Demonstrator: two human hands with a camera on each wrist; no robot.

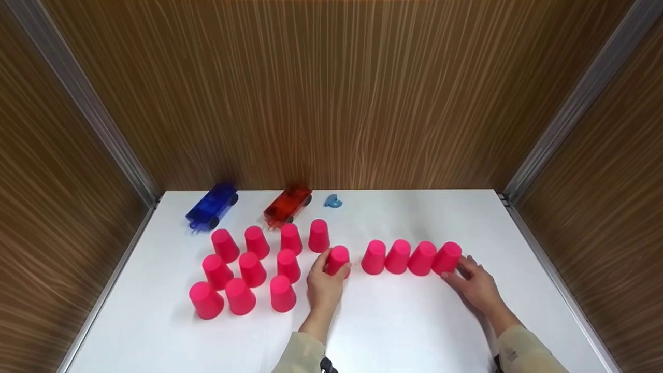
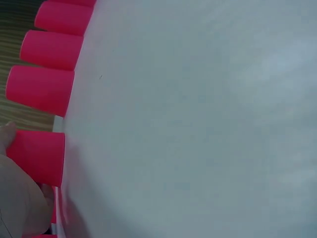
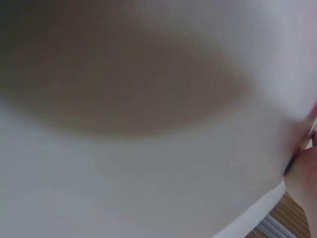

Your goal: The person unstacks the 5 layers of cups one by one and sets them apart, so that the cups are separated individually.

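My left hand grips an upside-down pink cup near the middle of the white table, thumb on its near right side. In the left wrist view, part of the left hand shows round that cup. To its right, several pink cups stand upside down in a row. My right hand holds the rightmost cup of that row, thumb at its near lower side and fingers at its right. Only an edge of the right hand appears in the right wrist view.
More upside-down pink cups stand in rows on the left. Behind them are a blue toy car, a red toy car and a small blue piece. Wood-patterned panels wall the white table at the back and sides.
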